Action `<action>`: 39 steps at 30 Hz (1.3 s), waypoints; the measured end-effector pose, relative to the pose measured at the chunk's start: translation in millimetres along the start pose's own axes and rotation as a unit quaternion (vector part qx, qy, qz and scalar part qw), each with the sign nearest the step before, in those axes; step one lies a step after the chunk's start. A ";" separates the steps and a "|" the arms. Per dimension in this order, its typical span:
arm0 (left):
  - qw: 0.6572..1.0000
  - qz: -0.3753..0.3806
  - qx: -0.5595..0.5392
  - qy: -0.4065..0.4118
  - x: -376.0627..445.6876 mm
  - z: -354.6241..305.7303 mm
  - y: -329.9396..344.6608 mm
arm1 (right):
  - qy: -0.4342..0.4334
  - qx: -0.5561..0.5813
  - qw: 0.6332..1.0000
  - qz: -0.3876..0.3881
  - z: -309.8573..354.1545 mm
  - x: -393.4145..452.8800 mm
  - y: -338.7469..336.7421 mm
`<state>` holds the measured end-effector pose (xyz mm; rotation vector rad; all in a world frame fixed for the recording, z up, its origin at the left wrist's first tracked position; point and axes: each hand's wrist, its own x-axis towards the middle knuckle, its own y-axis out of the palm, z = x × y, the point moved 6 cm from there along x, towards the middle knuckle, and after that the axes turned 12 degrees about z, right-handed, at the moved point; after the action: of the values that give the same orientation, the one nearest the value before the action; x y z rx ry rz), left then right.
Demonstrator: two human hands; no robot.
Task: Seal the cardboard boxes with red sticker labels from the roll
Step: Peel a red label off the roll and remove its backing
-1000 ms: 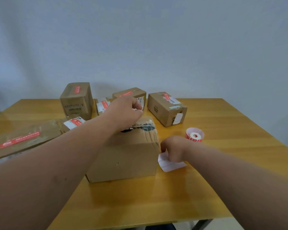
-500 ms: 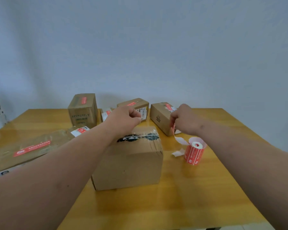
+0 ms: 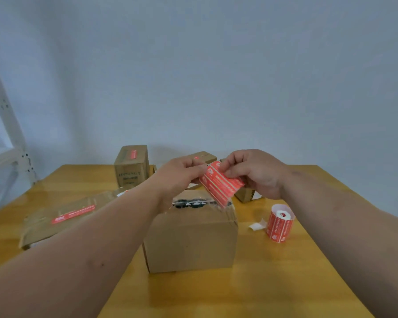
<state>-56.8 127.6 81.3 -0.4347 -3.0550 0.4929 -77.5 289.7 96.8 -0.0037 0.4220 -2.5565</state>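
Both hands have come together above the nearest cardboard box (image 3: 190, 235), where a second ago they were apart: the left hand (image 3: 178, 174) was resting on the box top and the right hand (image 3: 254, 172) was down at the table by the roll. Now a strip of red sticker labels (image 3: 221, 183) hangs between them, tilted, its lower end just over the taped top of the box. The right thumb and fingers pinch its upper edge, and the left fingertips pinch the other side; neither hand has anything else in it. The roll (image 3: 280, 222) stands upright on the table (image 3: 274, 283) to the right of the box, with a scrap of white backing paper (image 3: 257, 225) beside it. So the strip is off the roll, and I judge the next step is peeling 1 label and pressing it over the seam. Boxes further back, like the tall one (image 3: 131, 165), already show red labels
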 end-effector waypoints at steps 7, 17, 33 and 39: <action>0.999 0.006 0.027 -0.021 -4.5 4.1 -4.9 | 0.012 0.008 1.000 0.027 -5.2 2.0 6.3; 0.993 0.040 0.109 -0.032 -9.4 -14.3 -4.4 | 0.012 -0.068 0.996 0.047 7.3 6.4 14.7; 0.993 0.015 0.115 -0.022 -0.6 -11.5 -12.1 | 0.002 -0.162 0.986 0.049 17.5 13.9 19.9; 0.994 0.007 0.103 -0.022 3.2 -10.4 -15.6 | -0.012 -0.192 0.980 0.043 23.0 17.3 19.0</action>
<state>-63.4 117.4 95.9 -0.4414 -3.0001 0.8203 -80.4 258.8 111.6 -0.1553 0.8799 -2.3496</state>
